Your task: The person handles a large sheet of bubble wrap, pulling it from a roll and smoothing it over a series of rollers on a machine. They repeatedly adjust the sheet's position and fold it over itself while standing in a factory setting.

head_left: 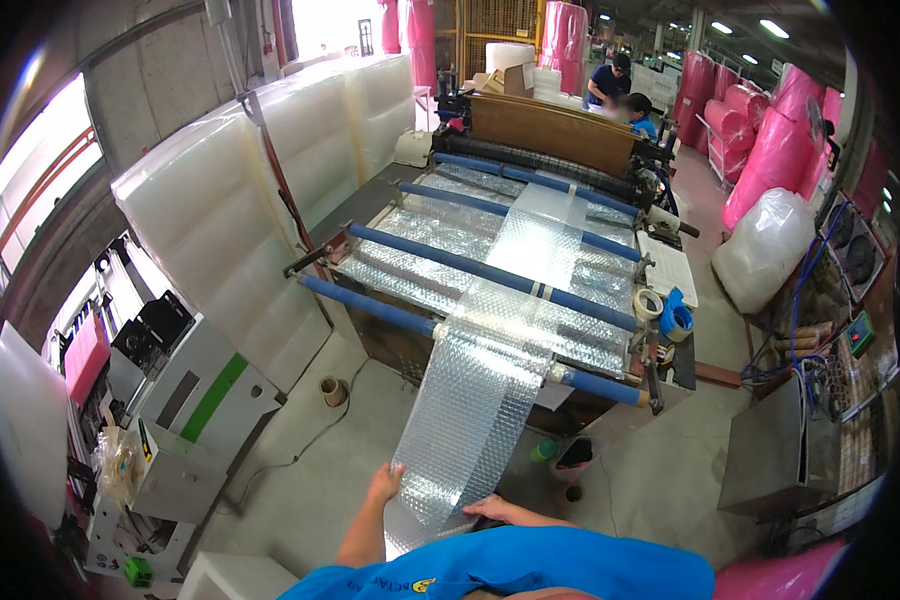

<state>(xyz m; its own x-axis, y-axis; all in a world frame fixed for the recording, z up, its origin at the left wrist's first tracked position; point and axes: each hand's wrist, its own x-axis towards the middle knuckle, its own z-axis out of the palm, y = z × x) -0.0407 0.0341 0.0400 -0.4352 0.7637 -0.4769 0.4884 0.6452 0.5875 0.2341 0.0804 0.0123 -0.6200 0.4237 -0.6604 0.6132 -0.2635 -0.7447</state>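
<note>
A long strip of clear bubble wrap comes over the blue rollers of a machine and hangs down toward my body. My left hand is closed on the strip's left edge. Lower down, at the right edge, my right hand pinches the same sheet. Between my hands the wrap slopes toward my blue shirt, where its lower end is partly hidden. The nearest blue roller carries the strip, which bends over it.
Tape rolls sit at the machine's right corner. A bin and a cardboard tube stand on the floor. Wrapped white rolls line the left; pink rolls stand right. A grey machine is at left. Two people work behind.
</note>
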